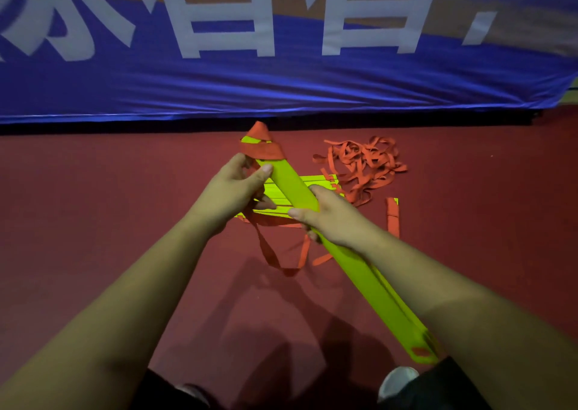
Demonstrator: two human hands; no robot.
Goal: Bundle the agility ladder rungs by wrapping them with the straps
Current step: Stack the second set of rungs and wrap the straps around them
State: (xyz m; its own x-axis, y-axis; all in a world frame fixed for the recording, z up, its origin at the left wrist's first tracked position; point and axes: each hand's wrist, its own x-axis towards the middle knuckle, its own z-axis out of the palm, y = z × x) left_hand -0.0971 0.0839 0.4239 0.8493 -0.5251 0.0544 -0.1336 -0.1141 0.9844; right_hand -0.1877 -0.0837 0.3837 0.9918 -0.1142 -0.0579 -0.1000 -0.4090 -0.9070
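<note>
At frame centre, the left hand [233,187] pinches the limp orange strap [261,148]; the right hand [325,216] grips the stiff, light rung stack [291,184] mid-length, probably the steadiest hold.

Floor [93,191] left of my left hand [233,191]: bare, open passage. Far side: blue banner [281,90] walls it off. Far right: tangled straps [359,166] and flat rungs [281,201] block the way. Near middle: loose strap loops [272,253] trail across, beneath my right hand [331,219].
</note>
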